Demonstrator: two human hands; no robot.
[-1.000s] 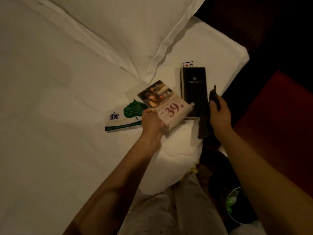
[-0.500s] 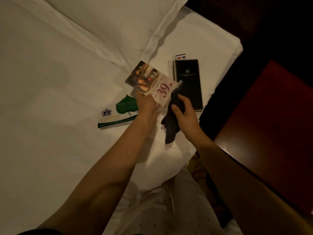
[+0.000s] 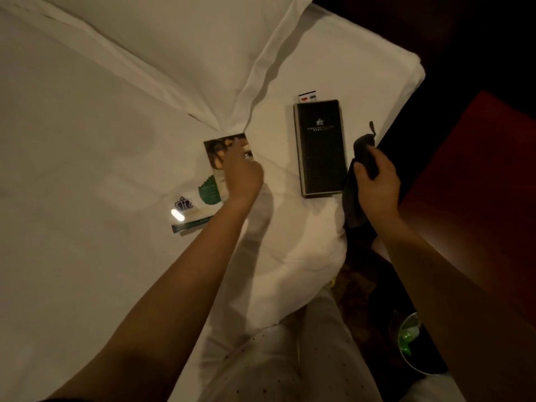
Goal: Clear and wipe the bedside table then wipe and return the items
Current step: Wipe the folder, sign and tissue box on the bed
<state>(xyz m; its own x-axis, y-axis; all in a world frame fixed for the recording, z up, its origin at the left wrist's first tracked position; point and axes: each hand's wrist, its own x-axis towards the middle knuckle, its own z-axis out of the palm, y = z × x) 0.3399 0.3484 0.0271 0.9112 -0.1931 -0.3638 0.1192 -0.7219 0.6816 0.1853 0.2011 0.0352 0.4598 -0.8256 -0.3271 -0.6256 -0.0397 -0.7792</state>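
A photo leaflet (image 3: 215, 154) lies on the white bed (image 3: 87, 169), partly over a green-leaf card (image 3: 209, 193). My left hand (image 3: 242, 172) rests on top of the leaflet and still holds its right part. To the right on the bed lie a black booklet (image 3: 320, 149) and, just beyond it, a small white card (image 3: 307, 97). My right hand (image 3: 377, 184) grips a dark cloth (image 3: 352, 204) beside the booklet's right edge, near the edge of the mattress. The red-brown bedside table (image 3: 478, 198) stands at the right.
A large white pillow (image 3: 188, 53) lies at the head of the bed, behind the items. A bin holding something green (image 3: 409, 338) stands on the dark floor between the bed and the table. My light trousers fill the bottom of the view.
My left hand has lowered the leaflet from the air onto the bed, over the leaf card. My right hand with the cloth has moved away from the leaflet to the right of the booklet.
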